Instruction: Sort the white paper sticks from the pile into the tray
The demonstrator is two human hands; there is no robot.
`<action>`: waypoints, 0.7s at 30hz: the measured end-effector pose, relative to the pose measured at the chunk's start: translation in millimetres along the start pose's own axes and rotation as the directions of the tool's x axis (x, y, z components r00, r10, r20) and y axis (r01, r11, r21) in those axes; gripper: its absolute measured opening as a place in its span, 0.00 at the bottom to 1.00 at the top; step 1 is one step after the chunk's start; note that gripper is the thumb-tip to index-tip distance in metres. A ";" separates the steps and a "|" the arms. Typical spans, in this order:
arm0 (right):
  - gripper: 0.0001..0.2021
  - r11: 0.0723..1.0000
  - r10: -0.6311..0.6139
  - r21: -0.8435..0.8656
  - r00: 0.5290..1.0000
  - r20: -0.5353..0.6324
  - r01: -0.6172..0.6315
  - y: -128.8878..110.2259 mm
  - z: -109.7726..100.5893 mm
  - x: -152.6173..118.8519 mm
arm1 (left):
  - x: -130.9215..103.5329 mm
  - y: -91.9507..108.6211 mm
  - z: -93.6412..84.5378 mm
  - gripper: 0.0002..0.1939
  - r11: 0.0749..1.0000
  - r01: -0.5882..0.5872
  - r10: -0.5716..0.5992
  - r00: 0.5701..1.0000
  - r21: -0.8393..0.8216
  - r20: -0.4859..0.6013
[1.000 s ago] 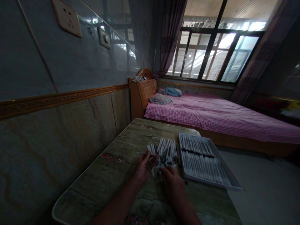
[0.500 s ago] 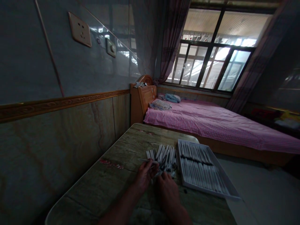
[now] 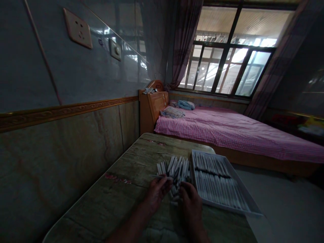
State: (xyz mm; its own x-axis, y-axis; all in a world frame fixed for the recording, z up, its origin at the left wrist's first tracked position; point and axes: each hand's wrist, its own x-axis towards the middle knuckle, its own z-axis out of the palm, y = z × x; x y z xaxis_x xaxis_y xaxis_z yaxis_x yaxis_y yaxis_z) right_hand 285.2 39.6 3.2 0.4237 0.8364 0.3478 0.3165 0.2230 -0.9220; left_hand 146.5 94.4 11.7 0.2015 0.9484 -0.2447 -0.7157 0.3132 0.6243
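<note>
Several white pens (image 3: 178,166) with dark parts lie in a loose pile on the marbled table (image 3: 136,162). My left hand (image 3: 158,189) is closed on a thin white pen (image 3: 160,176), which points left over the pile's near edge. Just right of it, my right hand (image 3: 189,197) has its fingers bent together at the pile's near side; whatever is between them is too small and dark to make out. A pale tray (image 3: 253,212) beside the right hand holds rows of similar white pens, with a dark band across them.
Behind the table stands a bed (image 3: 215,130) with a pink checked cover and a wooden headboard (image 3: 149,111). A tiled wall (image 3: 63,162) runs along the left side. A window (image 3: 227,57) with curtains is at the back.
My right hand has moved right, away from my left hand, uncovering pens at the pile's near side. My left hand still holds its pen, and the view has shifted slightly.
</note>
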 end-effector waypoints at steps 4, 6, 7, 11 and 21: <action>0.14 0.953 0.224 0.222 0.973 -0.059 -0.206 -1.9 5.2 2.4 | -6.2 0.6 4.3 0.14 0.999 0.034 -0.035 0.999 0.034 0.025; 0.14 0.932 0.262 0.277 0.963 -0.060 -0.236 -3.3 8.0 2.3 | -8.3 0.6 6.5 0.13 0.998 0.044 -0.045 0.999 0.054 0.025; 0.14 0.926 0.268 0.292 0.962 -0.052 -0.242 -3.9 9.2 2.3 | -9.0 0.5 7.4 0.13 0.997 0.047 -0.048 0.999 0.063 0.022; 0.14 0.917 0.278 0.304 0.960 -0.030 -0.256 -6.4 12.1 3.1 | -9.7 -1.3 9.5 0.13 0.995 0.061 -0.062 0.998 0.082 0.010; 0.13 0.920 0.272 0.292 0.962 0.009 -0.263 -9.8 12.7 6.4 | -4.1 -6.0 5.5 0.19 0.993 0.061 -0.064 0.998 0.102 0.027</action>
State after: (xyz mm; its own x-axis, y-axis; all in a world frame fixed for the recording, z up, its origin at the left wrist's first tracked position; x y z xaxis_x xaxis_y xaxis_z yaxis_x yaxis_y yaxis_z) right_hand 274.0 49.1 12.3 0.4860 0.8701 0.0820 -0.0682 0.1313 -0.9890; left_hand 153.7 88.9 13.1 0.2652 0.9273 -0.2642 -0.6299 0.3741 0.6807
